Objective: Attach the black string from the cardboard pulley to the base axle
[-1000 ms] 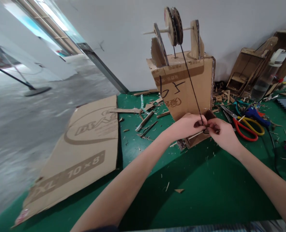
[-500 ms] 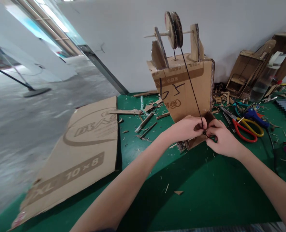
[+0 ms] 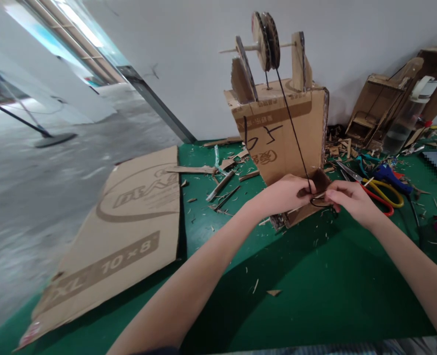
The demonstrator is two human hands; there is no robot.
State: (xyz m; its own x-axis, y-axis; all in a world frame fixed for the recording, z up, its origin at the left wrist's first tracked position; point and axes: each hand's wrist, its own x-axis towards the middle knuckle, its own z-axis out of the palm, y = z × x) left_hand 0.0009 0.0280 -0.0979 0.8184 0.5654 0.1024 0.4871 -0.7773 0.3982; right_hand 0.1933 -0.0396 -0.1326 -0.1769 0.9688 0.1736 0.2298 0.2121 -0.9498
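A tall cardboard box model (image 3: 277, 133) stands on the green table (image 3: 314, 286), with a cardboard pulley wheel (image 3: 266, 39) on a stick axle on top. A black string (image 3: 294, 130) runs from the wheel down the front of the box to my hands. My left hand (image 3: 286, 193) pinches the string low at the box's front, beside a small cardboard piece (image 3: 319, 181). My right hand (image 3: 349, 201) is closed on the string's loose end, which forms a small loop between the two hands.
A large flat cardboard sheet (image 3: 125, 231) lies at the left over the table edge. Red and yellow scissors (image 3: 383, 195), a blue glue gun (image 3: 391, 176), cardboard scraps (image 3: 225, 177), a plastic bottle (image 3: 406, 118) and another cardboard model (image 3: 381, 106) crowd the right.
My right hand has drawn a little to the right and up, pulling the string end into a visible loop. My left hand stays pinched at the same spot.
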